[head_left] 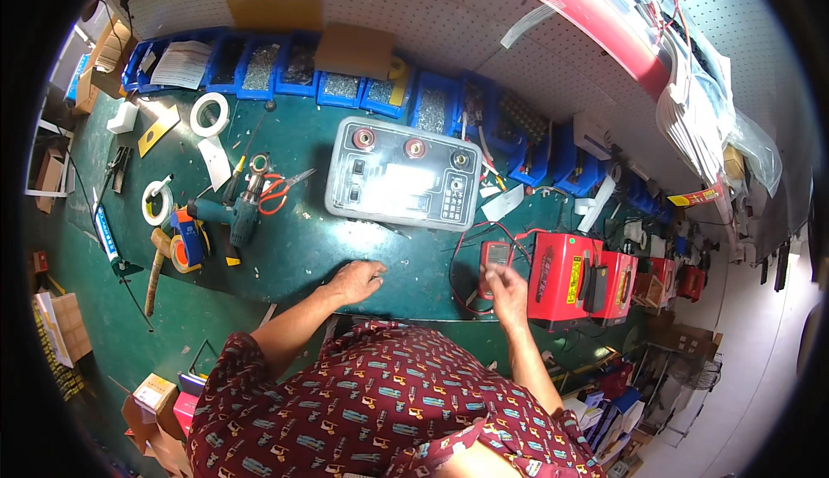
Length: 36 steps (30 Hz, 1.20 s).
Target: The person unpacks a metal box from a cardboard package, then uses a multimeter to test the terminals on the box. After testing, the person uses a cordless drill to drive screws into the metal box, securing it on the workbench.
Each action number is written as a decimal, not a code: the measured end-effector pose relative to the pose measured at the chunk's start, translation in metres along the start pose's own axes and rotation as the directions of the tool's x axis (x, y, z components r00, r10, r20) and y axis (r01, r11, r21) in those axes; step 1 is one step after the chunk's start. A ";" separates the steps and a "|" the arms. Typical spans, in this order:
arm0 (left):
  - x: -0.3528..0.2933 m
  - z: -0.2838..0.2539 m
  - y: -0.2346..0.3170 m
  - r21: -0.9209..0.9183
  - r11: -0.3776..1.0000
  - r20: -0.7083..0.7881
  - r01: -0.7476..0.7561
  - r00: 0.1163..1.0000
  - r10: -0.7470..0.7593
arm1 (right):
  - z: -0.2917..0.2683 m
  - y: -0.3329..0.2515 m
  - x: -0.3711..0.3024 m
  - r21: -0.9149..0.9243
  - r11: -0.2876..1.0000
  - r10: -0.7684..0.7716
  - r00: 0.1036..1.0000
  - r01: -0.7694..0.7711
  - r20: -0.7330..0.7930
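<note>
Maroon patterned shirt [371,400] fills the foreground. On the green desk [302,258], the left hand [350,282] rests relaxed, loosely spread; the right hand [508,293] overlaps a red meter [496,253], whether pinching it cannot be told. Red cases [560,278] stand just right; a grey panel box [401,176] lies beyond

Two bare hands were in view, one left hand [354,283] and one right hand [509,294]. There was one red multimeter [495,255] and, near it, two large red box-shaped units [560,281]. One grey case [399,200] carried two red terminals [364,139], one black terminal [461,160] and two rocker switches [357,167]. There were also one power drill [245,217], one pair of scissors [275,193], one hammer [155,269], two white tape rolls [197,117] and at least eight blue parts bins [338,101].
</note>
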<state>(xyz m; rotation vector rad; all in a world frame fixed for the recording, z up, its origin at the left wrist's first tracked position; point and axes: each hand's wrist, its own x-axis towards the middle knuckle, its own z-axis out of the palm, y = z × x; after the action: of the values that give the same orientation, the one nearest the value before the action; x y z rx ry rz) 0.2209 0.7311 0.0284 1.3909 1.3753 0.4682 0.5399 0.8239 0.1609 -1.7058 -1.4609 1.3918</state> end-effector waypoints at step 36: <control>-0.020 -0.117 0.091 0.059 0.941 -0.826 -0.334 0.513 0.234 | 0.099 -0.059 0.063 0.077 0.824 -0.564 0.826 0.561 0.018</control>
<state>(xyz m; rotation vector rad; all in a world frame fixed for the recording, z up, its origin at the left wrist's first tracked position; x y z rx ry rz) 0.1590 0.7822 0.1544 1.3485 1.8067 1.5730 0.4202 0.8762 0.1530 -1.0670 -1.7309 1.1278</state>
